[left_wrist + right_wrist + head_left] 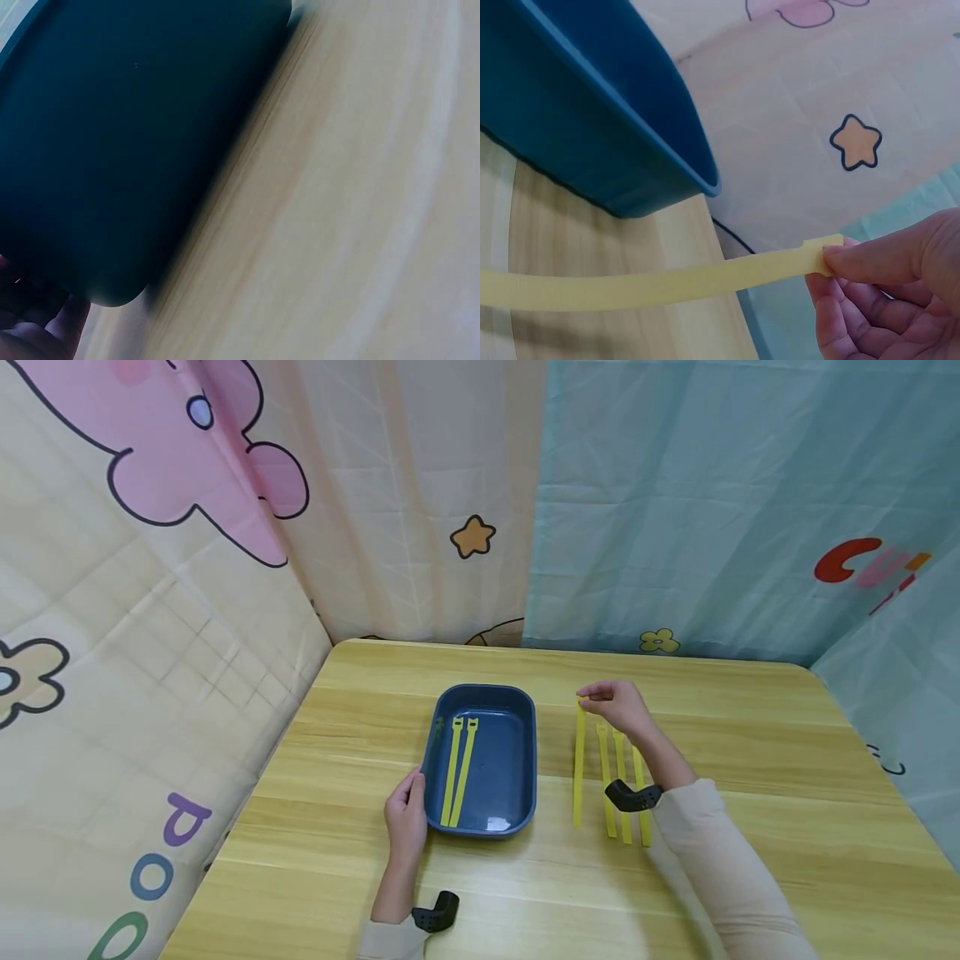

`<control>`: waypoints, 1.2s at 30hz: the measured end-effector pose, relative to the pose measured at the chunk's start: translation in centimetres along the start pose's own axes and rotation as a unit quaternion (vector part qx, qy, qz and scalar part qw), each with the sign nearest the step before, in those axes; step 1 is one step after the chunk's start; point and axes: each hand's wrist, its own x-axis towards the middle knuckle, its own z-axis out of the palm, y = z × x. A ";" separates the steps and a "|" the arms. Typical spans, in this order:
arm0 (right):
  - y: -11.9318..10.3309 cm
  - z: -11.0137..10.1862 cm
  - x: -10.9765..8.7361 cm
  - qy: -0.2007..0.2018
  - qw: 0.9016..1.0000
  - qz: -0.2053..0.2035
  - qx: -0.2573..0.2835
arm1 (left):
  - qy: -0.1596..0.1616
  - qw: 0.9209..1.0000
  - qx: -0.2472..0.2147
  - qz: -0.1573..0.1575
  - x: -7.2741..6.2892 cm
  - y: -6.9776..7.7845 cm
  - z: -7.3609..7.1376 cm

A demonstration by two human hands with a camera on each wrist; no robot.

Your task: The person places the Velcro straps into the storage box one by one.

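Note:
A dark blue rectangular tray (pixel 495 777) sits on the table with two yellow hook-and-loop cable ties (pixel 463 772) lying side by side in its left half. My left hand (pixel 406 818) grips the tray's left side near the front corner; its fingers are partly hidden in the left wrist view. To the right of the tray, my right hand (pixel 618 706) pinches another yellow cable tie (pixel 667 285) by its headed end between thumb and fingers. That tie stretches toward the front, outside the tray. Three more yellow cable ties (pixel 604 777) lie beneath my right wrist, partly covered.
The wooden table (pixel 337 860) reaches back to printed curtains (pixel 420 527) hanging behind it and along the left. Each wrist wears a black camera band, such as the right wrist camera (pixel 633 796).

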 end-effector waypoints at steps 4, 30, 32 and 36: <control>-0.6 -0.1 -0.3 0.004 1.000 -0.005 0.004 | -0.001 1.000 0.012 -0.001 -0.6 1.5 0.1; -3.8 -0.9 -2.4 0.028 0.998 -0.049 0.027 | -0.003 1.000 0.003 0.005 -0.5 1.2 0.0; -4.0 -0.9 -2.6 0.029 0.998 -0.050 0.029 | -0.002 1.000 0.003 0.004 -0.5 1.2 0.0; -4.4 -1.0 -2.8 0.031 0.998 -0.052 0.033 | 0.001 1.000 0.006 0.000 -0.6 1.4 0.1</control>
